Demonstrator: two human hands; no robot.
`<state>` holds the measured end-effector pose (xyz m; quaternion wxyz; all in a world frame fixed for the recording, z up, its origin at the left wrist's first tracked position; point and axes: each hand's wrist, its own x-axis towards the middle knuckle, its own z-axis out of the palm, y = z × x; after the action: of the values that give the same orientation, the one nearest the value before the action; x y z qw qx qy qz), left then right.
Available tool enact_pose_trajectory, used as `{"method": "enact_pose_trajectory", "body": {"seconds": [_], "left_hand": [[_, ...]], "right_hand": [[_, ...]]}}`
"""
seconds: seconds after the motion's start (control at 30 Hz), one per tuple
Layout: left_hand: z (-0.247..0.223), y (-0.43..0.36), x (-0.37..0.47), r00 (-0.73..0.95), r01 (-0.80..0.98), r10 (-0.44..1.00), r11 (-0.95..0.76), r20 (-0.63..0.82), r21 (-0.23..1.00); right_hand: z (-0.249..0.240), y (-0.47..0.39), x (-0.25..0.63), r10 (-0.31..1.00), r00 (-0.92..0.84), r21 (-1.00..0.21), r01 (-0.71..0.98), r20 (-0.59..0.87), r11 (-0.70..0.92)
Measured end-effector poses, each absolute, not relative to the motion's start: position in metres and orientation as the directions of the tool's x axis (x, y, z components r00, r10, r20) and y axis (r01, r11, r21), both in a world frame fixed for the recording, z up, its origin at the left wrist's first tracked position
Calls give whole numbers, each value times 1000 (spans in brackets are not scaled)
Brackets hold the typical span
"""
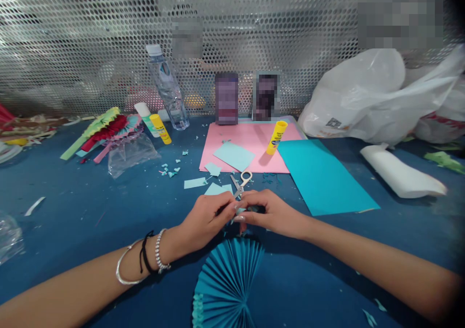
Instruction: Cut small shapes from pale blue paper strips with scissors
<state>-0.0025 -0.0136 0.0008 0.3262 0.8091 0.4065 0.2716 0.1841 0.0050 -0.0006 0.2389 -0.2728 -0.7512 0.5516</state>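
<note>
Apparently partway: pleated teal fan [221, 274], bottom centre, folded and spread, pale edging [197, 311] on its left rim. Left hand [210, 216] and right hand [272, 214] meet mid-frame, fingertips pinched around a small pale paper piece [240, 212] — scissors [240, 189] just above. Remaining, I judge: working that piece — blue sheet [323, 173], right of centre, looks uncut.

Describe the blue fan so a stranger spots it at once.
On the blue table, find the left hand and right hand, close together near the picture's middle. Just below them lies the fan. Unlike the flat blue sheet beyond it to the right, it is pleated, with a pale frill on its left edge.
</note>
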Motion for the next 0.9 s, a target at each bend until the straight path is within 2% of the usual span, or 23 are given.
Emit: {"method": "enact_pose_trajectory", "body": {"seconds": [0.17,0.37,0.57,0.67,0.73,0.8,0.9], "left_hand": [[2,-14,-2,525,491,835,-455,165,743],[4,-18,0,505,521,851,-432,142,736],[6,-17,2,468,451,880,-320,84,833],[4,-13,2,427,356,904,-193,24,914],[3,-10,2,439,257,898,-92,-31,962],[3,-8,2,483,163,871,15,-93,986],[5,-7,2,575,99,801,133,-166,986]], "right_hand": [[1,6,184,681,-731,-968,133,48,211],[-2,9,185,655,-755,-996,52,4,67],[-2,11,184,619,-785,-1000,-24,14,-7],[-2,10,184,637,-771,-999,1,20,32],[-2,8,184,701,-711,-996,8,54,85],[-3,6,184,764,-635,-988,6,118,157],[-5,3,185,779,-582,-959,0,232,285]]}}
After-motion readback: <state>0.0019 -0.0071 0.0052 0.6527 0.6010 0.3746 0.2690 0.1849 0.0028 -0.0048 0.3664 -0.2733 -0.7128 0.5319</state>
